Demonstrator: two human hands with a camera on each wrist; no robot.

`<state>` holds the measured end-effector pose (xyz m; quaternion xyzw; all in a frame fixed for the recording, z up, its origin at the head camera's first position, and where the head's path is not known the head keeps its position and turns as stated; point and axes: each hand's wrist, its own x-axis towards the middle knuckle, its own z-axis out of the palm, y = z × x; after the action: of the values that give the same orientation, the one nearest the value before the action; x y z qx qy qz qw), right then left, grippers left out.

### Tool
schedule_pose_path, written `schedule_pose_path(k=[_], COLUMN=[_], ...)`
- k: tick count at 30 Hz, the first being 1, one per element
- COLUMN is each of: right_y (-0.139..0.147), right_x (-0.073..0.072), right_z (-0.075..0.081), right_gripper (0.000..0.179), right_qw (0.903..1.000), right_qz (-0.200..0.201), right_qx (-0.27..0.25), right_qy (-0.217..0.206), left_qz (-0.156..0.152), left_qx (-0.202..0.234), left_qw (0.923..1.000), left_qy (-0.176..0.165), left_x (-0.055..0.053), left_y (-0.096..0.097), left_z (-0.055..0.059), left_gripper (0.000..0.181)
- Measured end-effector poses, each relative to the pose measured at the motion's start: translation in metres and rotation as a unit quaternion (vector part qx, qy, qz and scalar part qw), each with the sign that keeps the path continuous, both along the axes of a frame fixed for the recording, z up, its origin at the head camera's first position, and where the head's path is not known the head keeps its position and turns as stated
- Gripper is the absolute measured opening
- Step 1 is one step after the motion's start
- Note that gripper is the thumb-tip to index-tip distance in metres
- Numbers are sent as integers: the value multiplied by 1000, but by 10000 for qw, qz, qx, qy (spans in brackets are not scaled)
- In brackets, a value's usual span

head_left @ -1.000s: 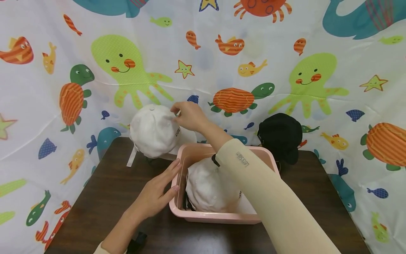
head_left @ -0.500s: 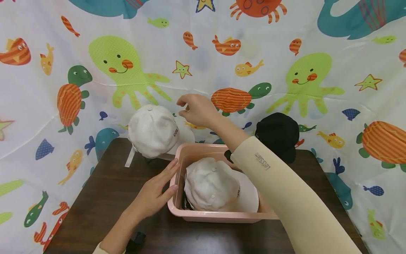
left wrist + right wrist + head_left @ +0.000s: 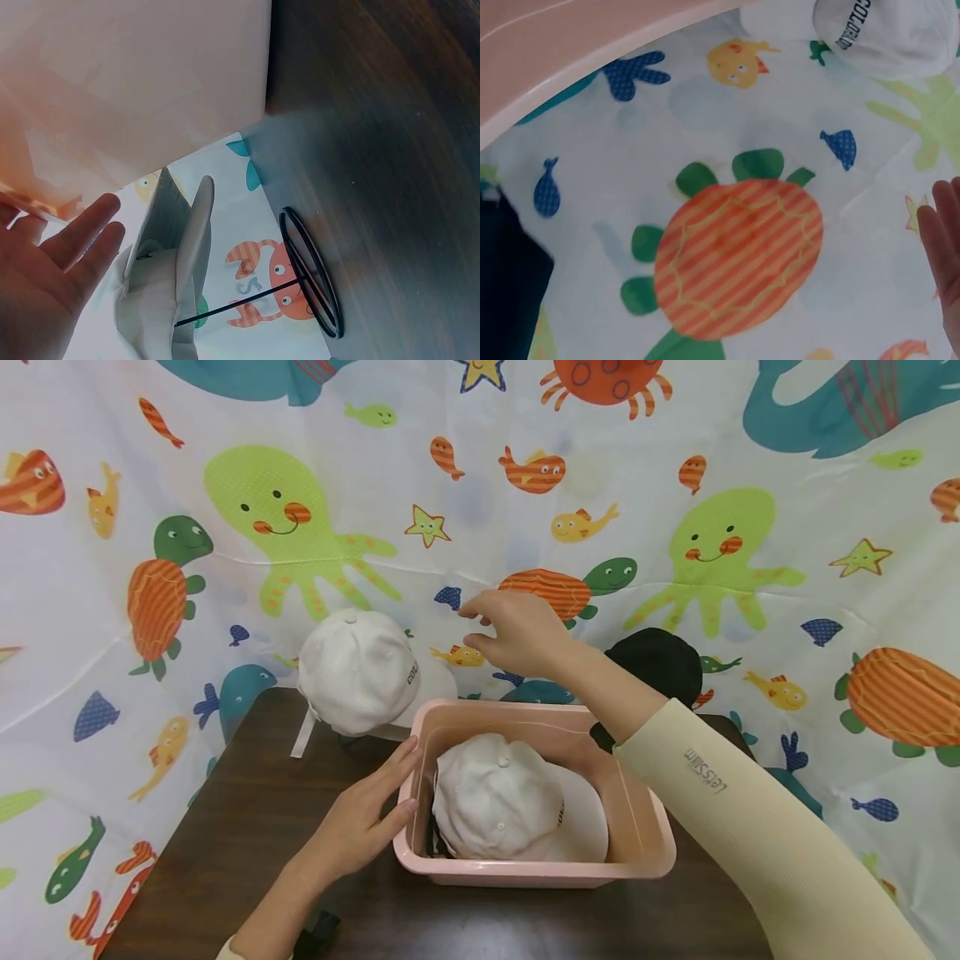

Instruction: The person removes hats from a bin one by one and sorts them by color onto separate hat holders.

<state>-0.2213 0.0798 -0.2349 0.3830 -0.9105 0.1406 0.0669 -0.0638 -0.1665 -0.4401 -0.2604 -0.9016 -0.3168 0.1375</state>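
Note:
My left hand [image 3: 360, 818] rests its fairly straight fingers against the left rim of a pink plastic basin [image 3: 540, 867]. Inside the basin lies a white baseball cap [image 3: 491, 797], crown up with its brim to the right. A second white baseball cap [image 3: 360, 672] with dark lettering sits on a stand behind the basin at the left; the left wrist view shows the stand's thin black wire base [image 3: 307, 277]. Raised above the basin's back edge, my right hand [image 3: 521, 635] has loosely bent fingers and holds nothing. Behind its forearm a black cap [image 3: 660, 664] is partly hidden.
All of it stands on a dark brown wooden table [image 3: 225, 827]. Close behind hangs a white curtain [image 3: 480, 552] printed with sea animals. A white strap [image 3: 303, 733] dangles from the left cap toward the tabletop.
My right hand has drawn away from the white cap on the stand and moved right, uncovering the cap in the basin. The left hand stays at the rim.

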Motion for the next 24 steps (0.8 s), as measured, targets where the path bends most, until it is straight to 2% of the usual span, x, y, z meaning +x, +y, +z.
schedule_pose_path(k=[9, 16, 24], right_y=[38, 60, 80], right_x=[12, 25, 40], right_z=[4, 1, -18], right_gripper=[48, 53, 64], right_qw=[9989, 9989, 9940], right_qz=[147, 122, 813], right_qx=[-73, -113, -198], right_qy=[433, 443, 699], left_qz=[41, 36, 17], left_qx=[51, 80, 77], left_qw=[10000, 10000, 10000], left_qy=[-13, 5, -41], left_x=[-1, -1, -1], left_y=[2, 1, 0], left_z=[-2, -3, -3], left_gripper=[62, 62, 62])
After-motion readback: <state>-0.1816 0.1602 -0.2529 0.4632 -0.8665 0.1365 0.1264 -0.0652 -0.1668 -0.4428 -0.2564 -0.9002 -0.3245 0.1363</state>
